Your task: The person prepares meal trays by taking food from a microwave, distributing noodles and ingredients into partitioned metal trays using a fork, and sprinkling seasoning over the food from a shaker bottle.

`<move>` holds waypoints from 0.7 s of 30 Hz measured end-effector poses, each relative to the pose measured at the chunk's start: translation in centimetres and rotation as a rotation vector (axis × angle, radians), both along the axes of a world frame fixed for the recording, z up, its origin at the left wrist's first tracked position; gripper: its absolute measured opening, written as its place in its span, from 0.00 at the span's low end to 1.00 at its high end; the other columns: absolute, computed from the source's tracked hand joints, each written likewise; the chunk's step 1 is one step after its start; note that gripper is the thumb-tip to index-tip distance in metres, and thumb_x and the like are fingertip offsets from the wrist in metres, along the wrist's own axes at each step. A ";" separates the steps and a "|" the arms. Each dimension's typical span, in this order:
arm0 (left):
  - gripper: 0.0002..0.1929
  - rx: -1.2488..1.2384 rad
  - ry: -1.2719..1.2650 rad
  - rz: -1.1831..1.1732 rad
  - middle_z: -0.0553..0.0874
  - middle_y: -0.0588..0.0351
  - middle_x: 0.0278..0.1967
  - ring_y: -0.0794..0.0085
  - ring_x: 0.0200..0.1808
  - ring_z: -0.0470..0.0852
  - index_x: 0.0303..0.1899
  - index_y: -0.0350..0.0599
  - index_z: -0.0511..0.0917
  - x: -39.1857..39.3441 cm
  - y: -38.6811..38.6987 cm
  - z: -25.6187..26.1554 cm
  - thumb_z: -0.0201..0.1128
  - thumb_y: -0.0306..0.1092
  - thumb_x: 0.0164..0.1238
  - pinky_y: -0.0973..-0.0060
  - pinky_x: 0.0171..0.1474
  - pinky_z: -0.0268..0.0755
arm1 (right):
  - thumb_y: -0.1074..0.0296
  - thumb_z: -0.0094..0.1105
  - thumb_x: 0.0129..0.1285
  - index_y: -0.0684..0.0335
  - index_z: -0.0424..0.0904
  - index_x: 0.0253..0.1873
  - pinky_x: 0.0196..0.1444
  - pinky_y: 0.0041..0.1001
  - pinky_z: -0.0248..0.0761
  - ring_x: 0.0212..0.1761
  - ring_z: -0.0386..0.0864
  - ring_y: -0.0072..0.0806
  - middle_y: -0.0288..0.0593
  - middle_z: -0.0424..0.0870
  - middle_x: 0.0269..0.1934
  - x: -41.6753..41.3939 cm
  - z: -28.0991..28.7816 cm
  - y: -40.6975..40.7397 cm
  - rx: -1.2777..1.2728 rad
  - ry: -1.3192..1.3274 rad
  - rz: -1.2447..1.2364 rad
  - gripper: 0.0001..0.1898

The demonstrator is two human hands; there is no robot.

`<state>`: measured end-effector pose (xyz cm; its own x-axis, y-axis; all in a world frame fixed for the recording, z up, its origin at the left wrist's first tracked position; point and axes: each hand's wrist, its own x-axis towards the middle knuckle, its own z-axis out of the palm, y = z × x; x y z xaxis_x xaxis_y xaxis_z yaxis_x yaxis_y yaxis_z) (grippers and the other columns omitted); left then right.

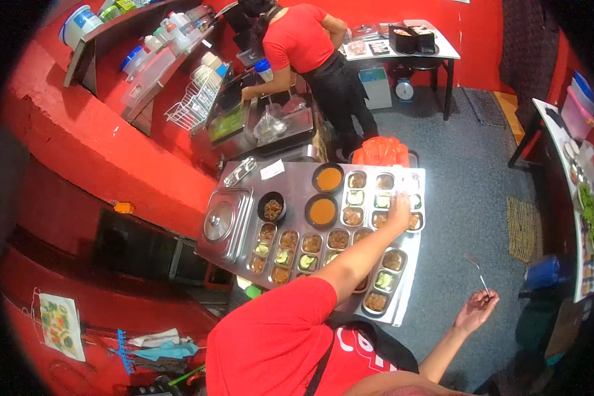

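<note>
My left hand [400,214] reaches over a steel three-compartment tray [418,227] at the table's far right corner. Its fingers are bunched in glare, so whether they hold anything is unclear. Off the table's right side, my right hand [477,308] grips a thin metal fork [482,279] by its handle, head pointing up and away. Several similar trays, such as one in the near right corner [385,281], hold brown food and sliced cucumber. My left forearm partly hides some of them. Two dark bowls of orange sauce [329,178] [321,212] stand left of the far trays.
A lidded steel pan [222,225] and a black bowl of brown food [272,208] occupy the steel table's left part. A co-worker [302,44] stands beyond, reaching to a counter with a green-filled container [227,124]. An orange plastic bag [381,152] sits past the far edge.
</note>
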<state>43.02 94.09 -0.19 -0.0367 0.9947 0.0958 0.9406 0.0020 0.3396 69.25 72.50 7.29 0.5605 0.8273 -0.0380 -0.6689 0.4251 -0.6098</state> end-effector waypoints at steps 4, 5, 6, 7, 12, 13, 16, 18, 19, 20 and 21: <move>0.09 0.103 -0.099 -0.029 0.79 0.37 0.39 0.48 0.44 0.77 0.38 0.29 0.76 -0.7 0.3 -1.4 0.53 0.21 0.54 0.59 0.49 0.70 | 0.57 0.49 0.72 0.59 0.72 0.39 0.27 0.17 0.58 0.25 0.64 0.16 0.31 0.74 0.31 0.0 0.0 0.0 0.008 -0.005 0.003 0.12; 0.05 0.242 -0.090 -0.062 0.82 0.37 0.31 0.48 0.35 0.83 0.28 0.30 0.79 -0.8 0.4 -1.8 0.54 0.20 0.53 0.59 0.40 0.77 | 0.57 0.49 0.72 0.59 0.72 0.39 0.27 0.17 0.58 0.25 0.64 0.16 0.31 0.74 0.31 -0.1 0.1 0.0 0.011 -0.005 0.007 0.12; 0.05 0.245 -0.089 -0.057 0.82 0.37 0.31 0.48 0.35 0.83 0.28 0.30 0.79 -0.9 0.6 -2.0 0.54 0.20 0.53 0.59 0.40 0.77 | 0.57 0.50 0.72 0.59 0.73 0.39 0.27 0.17 0.58 0.25 0.65 0.16 0.31 0.74 0.30 -0.4 0.4 0.1 0.006 -0.006 -0.001 0.12; 0.06 0.211 -0.094 0.003 0.83 0.37 0.30 0.49 0.35 0.84 0.28 0.31 0.80 -1.0 0.9 -2.1 0.55 0.21 0.54 0.59 0.39 0.77 | 0.57 0.50 0.72 0.59 0.73 0.39 0.28 0.18 0.58 0.25 0.65 0.16 0.31 0.74 0.30 -0.6 0.7 0.2 0.002 -0.007 -0.008 0.12; 0.08 -0.087 -0.056 0.010 0.84 0.38 0.33 0.50 0.38 0.85 0.33 0.34 0.83 0.5 2.4 -1.4 0.57 0.24 0.54 0.59 0.41 0.78 | 0.57 0.50 0.72 0.59 0.73 0.39 0.29 0.17 0.60 0.25 0.66 0.16 0.32 0.75 0.29 -0.3 0.8 -0.5 0.007 -0.047 -0.029 0.12; 0.09 -0.108 0.005 -0.030 0.85 0.38 0.34 0.51 0.39 0.85 0.34 0.34 0.83 1.5 2.5 -1.4 0.57 0.25 0.54 0.60 0.42 0.78 | 0.57 0.50 0.72 0.59 0.73 0.39 0.29 0.17 0.60 0.25 0.66 0.16 0.32 0.75 0.29 -0.1 1.0 -0.9 0.003 -0.073 -0.048 0.12; 0.09 -0.066 -0.100 0.222 0.85 0.39 0.36 0.52 0.41 0.85 0.35 0.35 0.84 -2.2 3.9 -3.7 0.59 0.28 0.55 0.62 0.43 0.78 | 0.57 0.50 0.72 0.59 0.73 0.38 0.30 0.17 0.61 0.26 0.66 0.17 0.32 0.75 0.29 -2.1 2.3 -0.4 0.019 -0.036 0.005 0.12; 0.10 -0.032 -0.303 0.430 0.85 0.40 0.37 0.53 0.42 0.85 0.36 0.34 0.84 -2.9 4.3 -4.3 0.60 0.29 0.55 0.63 0.44 0.78 | 0.57 0.49 0.72 0.59 0.72 0.38 0.30 0.17 0.61 0.26 0.67 0.17 0.32 0.75 0.29 -2.2 2.2 -0.3 0.018 -0.030 0.011 0.13; 0.10 -0.164 -0.278 0.308 0.85 0.40 0.39 0.52 0.45 0.84 0.37 0.37 0.83 -0.7 4.3 -3.6 0.58 0.31 0.59 0.62 0.45 0.77 | 0.56 0.49 0.72 0.59 0.72 0.38 0.30 0.17 0.62 0.26 0.67 0.17 0.32 0.74 0.30 -1.3 2.0 -1.0 0.000 -0.040 -0.038 0.13; 0.11 -0.288 -0.246 0.187 0.84 0.40 0.41 0.52 0.48 0.82 0.38 0.39 0.83 1.1 4.1 -2.7 0.56 0.34 0.62 0.61 0.46 0.76 | 0.56 0.49 0.72 0.59 0.72 0.38 0.30 0.17 0.62 0.26 0.67 0.17 0.32 0.74 0.30 -0.4 1.8 -1.6 -0.012 -0.059 -0.079 0.13; 0.11 -0.278 -0.247 0.195 0.84 0.40 0.41 0.52 0.48 0.82 0.38 0.39 0.83 0.6 4.2 -2.5 0.56 0.34 0.62 0.61 0.46 0.76 | 0.56 0.49 0.72 0.59 0.72 0.39 0.30 0.17 0.62 0.27 0.68 0.17 0.33 0.75 0.30 -0.6 2.0 -1.6 0.021 -0.064 -0.046 0.13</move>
<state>43.63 98.26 -2.73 -0.2152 0.9535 -0.2110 0.8040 0.2957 0.5160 68.69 70.86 9.28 0.5983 0.8011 0.0160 -0.6085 0.4673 -0.6414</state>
